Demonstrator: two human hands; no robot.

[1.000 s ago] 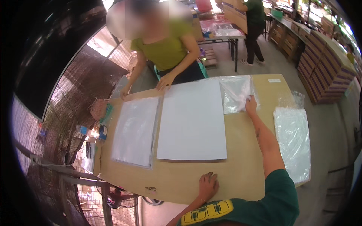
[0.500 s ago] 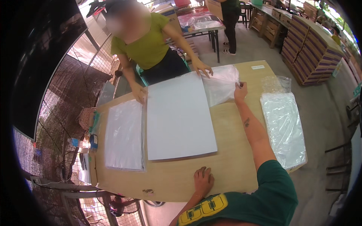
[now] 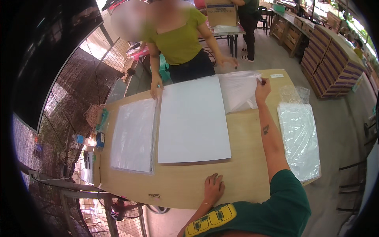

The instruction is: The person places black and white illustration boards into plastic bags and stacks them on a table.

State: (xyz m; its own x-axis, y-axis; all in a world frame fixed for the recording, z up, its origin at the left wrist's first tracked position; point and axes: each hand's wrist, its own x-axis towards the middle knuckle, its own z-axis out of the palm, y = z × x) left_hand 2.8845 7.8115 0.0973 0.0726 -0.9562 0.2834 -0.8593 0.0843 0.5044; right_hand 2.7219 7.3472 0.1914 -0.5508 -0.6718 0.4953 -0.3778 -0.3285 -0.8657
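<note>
My right hand (image 3: 263, 90) pinches the far right corner of a thin clear plastic sheet (image 3: 241, 94) at the table's far side. That plastic lies right of a large white board (image 3: 193, 122), which rests flat on the tan table (image 3: 246, 173). Near the front edge, my left hand (image 3: 214, 188) lies on the tabletop, open, palm down and holding nothing. Across the table, a co-worker's hand (image 3: 229, 62) hovers just beyond the plastic, fingers spread. The co-worker's other hand (image 3: 156, 87) is by the white board's far left corner.
A stack of plastic-covered white sheets (image 3: 133, 136) lies left of the board. Another plastic-wrapped white stack (image 3: 299, 138) sits at the right edge. A tape roll (image 3: 100, 139) is at the left edge. Stacked cartons (image 3: 331, 63) stand on the floor beyond.
The co-worker has straightened up and lifted one hand off the plastic. My right hand still grips its corner, now slightly farther out. My left hand stays in place.
</note>
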